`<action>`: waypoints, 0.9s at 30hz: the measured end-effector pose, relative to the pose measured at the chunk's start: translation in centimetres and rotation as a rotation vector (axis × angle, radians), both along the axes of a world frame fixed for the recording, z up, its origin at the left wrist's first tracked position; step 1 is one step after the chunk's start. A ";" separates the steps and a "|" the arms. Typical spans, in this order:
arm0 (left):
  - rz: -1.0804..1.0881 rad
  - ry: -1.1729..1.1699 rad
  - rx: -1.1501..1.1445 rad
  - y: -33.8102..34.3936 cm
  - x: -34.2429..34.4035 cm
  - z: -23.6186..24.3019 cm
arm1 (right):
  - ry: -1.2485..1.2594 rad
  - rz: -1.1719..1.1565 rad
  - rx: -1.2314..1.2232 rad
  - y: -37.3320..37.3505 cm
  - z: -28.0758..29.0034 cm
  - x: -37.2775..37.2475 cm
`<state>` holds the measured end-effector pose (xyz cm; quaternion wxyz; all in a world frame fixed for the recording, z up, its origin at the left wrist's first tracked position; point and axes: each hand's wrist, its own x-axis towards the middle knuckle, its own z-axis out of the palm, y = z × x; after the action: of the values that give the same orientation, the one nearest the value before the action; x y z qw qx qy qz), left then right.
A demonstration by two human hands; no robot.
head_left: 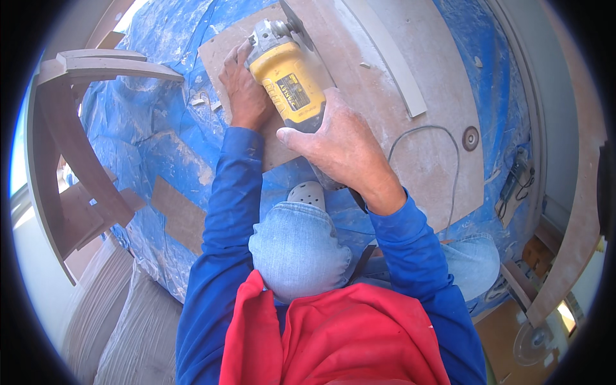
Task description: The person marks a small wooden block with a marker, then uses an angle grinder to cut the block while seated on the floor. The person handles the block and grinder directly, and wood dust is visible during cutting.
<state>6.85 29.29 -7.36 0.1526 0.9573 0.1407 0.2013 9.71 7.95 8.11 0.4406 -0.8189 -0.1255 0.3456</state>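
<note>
A yellow and black angle grinder [289, 83] with a grey metal head is held over a dusty tan board [443, 173]. Its thin disc [299, 29] shows nearly edge-on at the head's right side. My right hand [343, 138] wraps the black rear end of the grinder's body, thumb on the left side. Closed beside the metal head is my left hand [246, 90]; its fingertips are partly hidden there. To the right of the tool, a curved pale strip [388, 58] lies on the board. Near the right edge of the board rests a round disc [470, 138] with a centre hole.
A dusty blue tarp [154, 128] covers the floor. A thin grey cable [457, 160] loops over the board. Curved wooden pieces [83, 141] stand at the left. At the right lies a dark tool [513, 173] with a cord. My bent knee [298, 250] is close below the grinder.
</note>
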 end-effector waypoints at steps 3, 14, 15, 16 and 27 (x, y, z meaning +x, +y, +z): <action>-0.003 0.004 0.008 0.0 0.0 0.1 | -0.011 -0.008 0.022 0.0 -0.2 -0.1; 0.005 0.010 -0.017 -0.2 -0.1 0.3 | -0.046 -0.041 0.084 0.1 -0.5 -0.3; -0.001 0.006 -0.012 -0.1 -0.1 0.3 | -0.046 -0.039 0.081 0.1 -0.5 -0.3; 0.001 0.013 -0.011 -0.1 -0.1 0.2 | -0.048 -0.037 0.079 0.1 -0.5 -0.3; -0.010 0.026 0.023 0.0 -0.1 0.1 | -0.051 -0.032 0.070 0.0 -0.5 -0.3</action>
<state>6.72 29.32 -7.31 0.1406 0.9622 0.1357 0.1898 9.42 7.95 7.57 0.4710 -0.8135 -0.1357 0.3130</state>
